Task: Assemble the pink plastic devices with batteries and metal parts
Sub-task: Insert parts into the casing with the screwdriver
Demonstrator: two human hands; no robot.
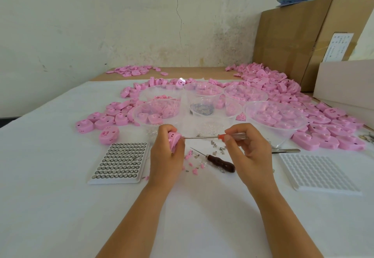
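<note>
Left hand (167, 157) grips pink device shell (174, 139); right hand (248, 146) pinches screwdriver (214, 136), tip at shell. Best: keep shaft straight, shell steady, light pressure.

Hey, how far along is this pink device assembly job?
Done: one white tray lies empty, perhaps its batteries used. In hand: the left hand grips a pink device while the right hand holds a screwdriver to it. Left: the battery tray is nearly full, and heaps of pink shells wait.

Pink device (174, 140) mostly hidden behind left fingers (165, 129), cardboard box (293, 41) cropped right
</note>
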